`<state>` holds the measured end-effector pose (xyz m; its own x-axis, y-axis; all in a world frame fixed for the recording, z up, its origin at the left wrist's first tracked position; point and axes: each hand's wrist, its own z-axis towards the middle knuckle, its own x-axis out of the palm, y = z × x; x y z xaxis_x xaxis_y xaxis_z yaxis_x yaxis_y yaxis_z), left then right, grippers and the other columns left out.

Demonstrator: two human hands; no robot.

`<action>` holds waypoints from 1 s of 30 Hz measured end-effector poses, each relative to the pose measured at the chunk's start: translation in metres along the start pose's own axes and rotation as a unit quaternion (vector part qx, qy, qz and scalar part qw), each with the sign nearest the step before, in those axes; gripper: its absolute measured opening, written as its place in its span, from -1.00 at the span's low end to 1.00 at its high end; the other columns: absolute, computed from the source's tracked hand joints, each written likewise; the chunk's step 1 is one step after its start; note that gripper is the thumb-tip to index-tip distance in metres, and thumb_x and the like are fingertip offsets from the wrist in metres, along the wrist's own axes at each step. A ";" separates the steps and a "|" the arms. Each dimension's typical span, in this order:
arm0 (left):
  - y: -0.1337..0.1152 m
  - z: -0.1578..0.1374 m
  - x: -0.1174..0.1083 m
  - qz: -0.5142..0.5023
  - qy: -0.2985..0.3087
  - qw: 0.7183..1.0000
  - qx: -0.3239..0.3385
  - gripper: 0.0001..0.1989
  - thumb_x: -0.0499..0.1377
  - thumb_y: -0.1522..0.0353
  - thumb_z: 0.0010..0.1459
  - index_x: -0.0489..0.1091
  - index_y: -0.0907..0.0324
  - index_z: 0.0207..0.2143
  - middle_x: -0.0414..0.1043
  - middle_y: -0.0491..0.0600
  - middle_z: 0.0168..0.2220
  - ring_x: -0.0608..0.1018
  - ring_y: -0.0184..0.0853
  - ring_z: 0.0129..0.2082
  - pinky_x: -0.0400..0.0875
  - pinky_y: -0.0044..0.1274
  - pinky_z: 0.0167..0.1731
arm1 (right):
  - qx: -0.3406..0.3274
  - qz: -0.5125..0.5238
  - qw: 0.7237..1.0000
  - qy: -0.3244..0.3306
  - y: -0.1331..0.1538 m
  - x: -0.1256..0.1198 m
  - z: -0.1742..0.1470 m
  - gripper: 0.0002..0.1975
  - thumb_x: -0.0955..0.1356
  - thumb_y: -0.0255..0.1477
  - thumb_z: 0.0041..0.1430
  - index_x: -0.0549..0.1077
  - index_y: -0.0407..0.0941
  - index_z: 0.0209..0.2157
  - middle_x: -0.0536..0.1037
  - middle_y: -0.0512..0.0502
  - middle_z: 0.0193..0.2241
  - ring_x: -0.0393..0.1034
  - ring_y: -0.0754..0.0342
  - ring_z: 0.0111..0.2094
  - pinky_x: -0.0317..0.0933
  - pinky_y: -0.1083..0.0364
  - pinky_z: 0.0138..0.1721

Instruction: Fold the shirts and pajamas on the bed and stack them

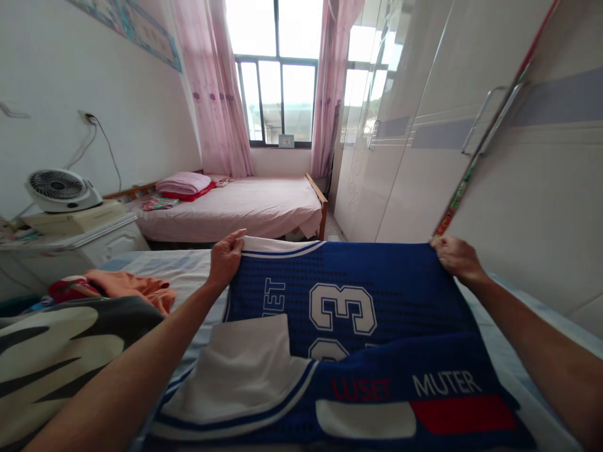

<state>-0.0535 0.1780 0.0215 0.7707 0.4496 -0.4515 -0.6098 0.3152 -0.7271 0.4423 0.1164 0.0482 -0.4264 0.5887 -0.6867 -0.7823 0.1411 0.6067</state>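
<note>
A blue sports jersey [400, 289] with white outlined digits, white trim and the words LUSET and MUTER spreads between my hands. My left hand [227, 256] pinches its far left corner, at the white band. Its far right corner is gripped in my right hand [456, 256], fingers closed. The far edge is pulled straight between the two hands. Nearer to me, part of the cloth lies folded over, covering some of the digits, and a white panel shows at the left. Beneath it is a bed with a light blue and white sheet [188, 263].
Left of the jersey lie a dark cloth with pale shapes [61, 351] and an orange garment [136, 289]. A fan [61, 188] stands on a cabinet. Beyond, a second bed [245, 201] carries folded pink bedding [183, 182]. A glossy wardrobe [414, 176] lines the right side.
</note>
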 end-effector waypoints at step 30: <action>-0.029 -0.156 -0.089 0.183 0.319 0.918 0.151 -0.57 -0.09 0.18 0.26 0.36 0.12 0.06 0.25 0.02 0.19 0.29 -0.22 0.19 0.17 -0.36 0.17 | -0.243 -0.118 0.941 0.206 -0.009 -0.024 -0.172 -0.48 0.17 -0.11 0.19 0.35 -0.04 0.09 0.32 -0.10 0.17 0.07 -0.09 0.23 0.00 -0.11 0.20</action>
<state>-0.0751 -0.0018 0.0023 0.3962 0.0223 -0.9179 -0.7988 0.5012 -0.3326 0.3814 -0.0358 -0.0095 -0.2759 0.2148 -0.9369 -0.9499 -0.2096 0.2317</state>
